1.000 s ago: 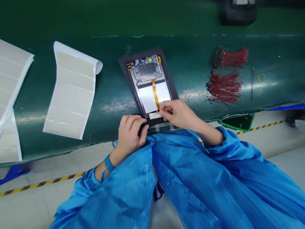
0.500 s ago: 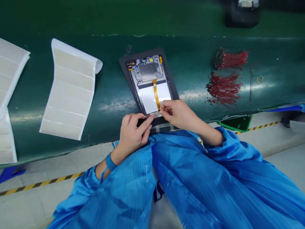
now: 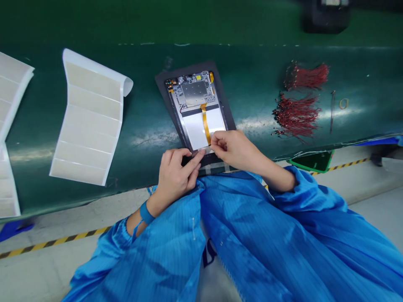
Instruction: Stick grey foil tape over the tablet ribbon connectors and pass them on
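An opened tablet (image 3: 195, 93) lies tilted on a dark mat (image 3: 229, 117), its circuit board at the far end. An orange ribbon cable (image 3: 205, 123) runs down over its white battery area. My left hand (image 3: 178, 170) rests at the tablet's near left corner, its index finger stretched onto a pale strip (image 3: 208, 149) along the near edge. With thumb and index finger pinched, my right hand (image 3: 233, 147) is at the strip's right end, near the foot of the ribbon cable. The fingers hide exactly what is between their tips.
A sheet of pale labels (image 3: 90, 126) with a curled top lies left, with more sheets (image 3: 8, 96) beyond. To the right are two bundles of red wires (image 3: 297, 115), a single wire (image 3: 332, 111) and a rubber band (image 3: 344, 103). A black object (image 3: 326, 19) stands far right.
Both hands keep nearly the same place and pose at the tablet's near edge. The view has shifted slightly; nothing has visibly been taken up or let go.
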Demonstrator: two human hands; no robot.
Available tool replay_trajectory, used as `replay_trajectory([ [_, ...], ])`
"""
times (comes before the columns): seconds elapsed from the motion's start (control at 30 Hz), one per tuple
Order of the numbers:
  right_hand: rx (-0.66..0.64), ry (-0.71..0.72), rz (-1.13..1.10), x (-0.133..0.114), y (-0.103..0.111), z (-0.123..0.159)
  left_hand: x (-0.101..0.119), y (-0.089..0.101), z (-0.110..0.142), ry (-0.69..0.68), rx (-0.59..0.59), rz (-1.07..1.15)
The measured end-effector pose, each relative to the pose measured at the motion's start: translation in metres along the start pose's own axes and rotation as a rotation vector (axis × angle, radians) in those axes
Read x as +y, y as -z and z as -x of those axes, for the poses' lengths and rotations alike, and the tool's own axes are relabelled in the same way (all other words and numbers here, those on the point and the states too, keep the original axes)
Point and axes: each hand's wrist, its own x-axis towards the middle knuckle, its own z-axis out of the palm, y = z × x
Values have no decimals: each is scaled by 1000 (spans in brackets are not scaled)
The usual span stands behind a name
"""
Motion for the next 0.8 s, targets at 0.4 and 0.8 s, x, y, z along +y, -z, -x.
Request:
replay_trajectory([
  [0.4, 21, -46, 93, -5, -3, 1, 0, -3, -3, -33, 20, -40],
  [0.8, 12, -86, 351, 4, 12, 6, 9, 0, -6, -48, 26, -200],
])
